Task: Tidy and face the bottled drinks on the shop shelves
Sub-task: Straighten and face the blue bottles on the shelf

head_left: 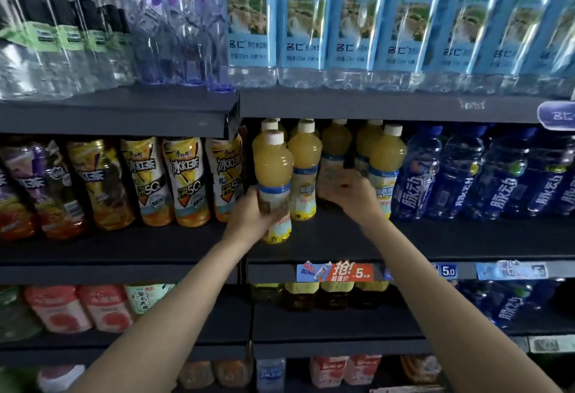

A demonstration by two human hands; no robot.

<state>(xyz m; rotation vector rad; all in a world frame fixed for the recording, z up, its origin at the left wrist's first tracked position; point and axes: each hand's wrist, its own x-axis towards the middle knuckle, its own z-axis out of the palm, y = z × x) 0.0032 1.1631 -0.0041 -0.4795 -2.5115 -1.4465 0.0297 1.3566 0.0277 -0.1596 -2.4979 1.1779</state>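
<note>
On the middle shelf (pixel 342 243) stands a group of yellow juice bottles with white caps. My left hand (pixel 253 216) grips the lower body of the front-left juice bottle (pixel 273 171), which stands upright near the shelf's front edge. My right hand (pixel 348 188) reaches further back and holds the waist of another juice bottle (pixel 334 143) in the middle of the group. A third juice bottle (pixel 305 162) stands between the two hands, and one more juice bottle (pixel 387 159) stands right of my right hand.
Iced-tea bottles (pixel 183 181) fill the shelf to the left, dark blue drink bottles (pixel 460 174) the right. Blue-labelled water bottles (pixel 351 25) line the shelf above. Price tags (pixel 339 272) hang on the shelf edge; more drinks stand on lower shelves.
</note>
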